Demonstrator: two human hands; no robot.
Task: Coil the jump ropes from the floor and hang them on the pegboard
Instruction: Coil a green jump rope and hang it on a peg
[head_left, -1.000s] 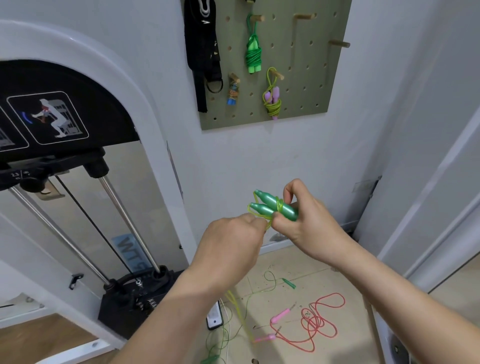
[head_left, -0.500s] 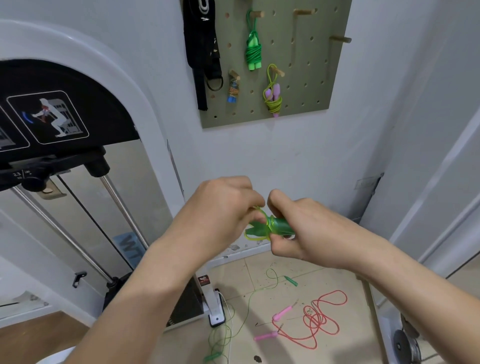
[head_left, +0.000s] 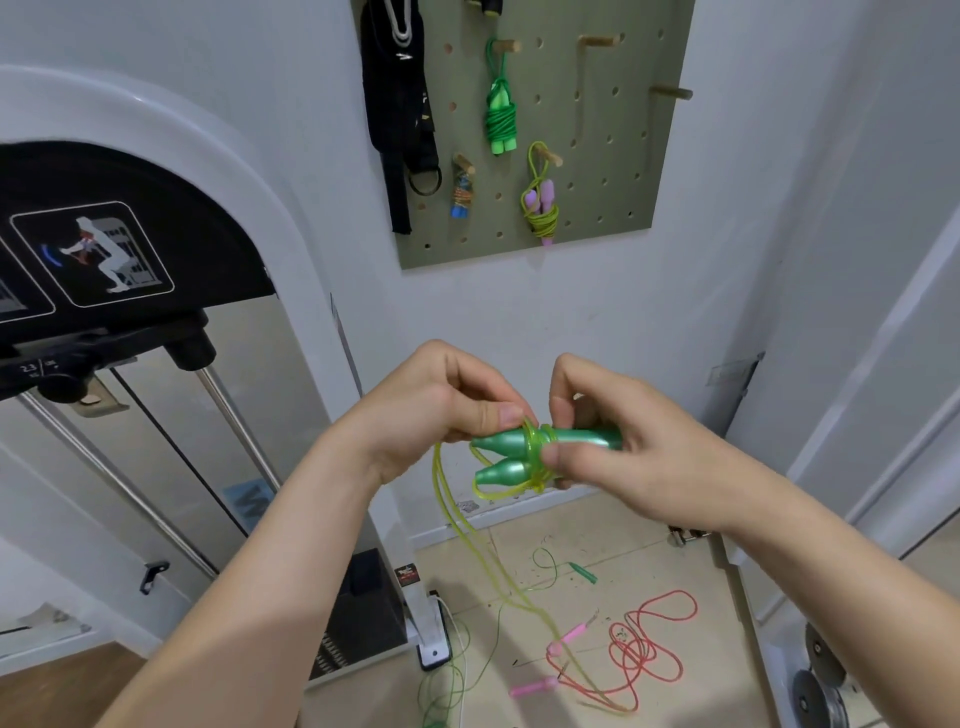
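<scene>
My right hand (head_left: 618, 441) grips the two metallic green handles (head_left: 506, 457) of a jump rope, held side by side in front of me. Its yellow-green cord (head_left: 467, 530) is looped round the handles and hangs down to the floor. My left hand (head_left: 441, 410) pinches that cord at the handles. On the tiled floor lie a red rope with pink handles (head_left: 644, 654) and a thin green rope (head_left: 550, 566). The olive pegboard (head_left: 597, 218) on the wall carries a coiled green rope (head_left: 501, 119) and a coiled yellow-green rope with pink handles (head_left: 540, 208).
Black straps (head_left: 400, 114) and a small blue-ended bundle (head_left: 462, 192) also hang on the pegboard, and bare wooden pegs (head_left: 670, 92) stick out at its upper right. A cable exercise machine (head_left: 130, 322) fills the left. A white doorframe (head_left: 857, 415) stands at the right.
Both hands have dropped lower and the handles now point left. My left hand has carried the cord over and round the handles, adding a turn. The view has tilted a little toward the floor.
</scene>
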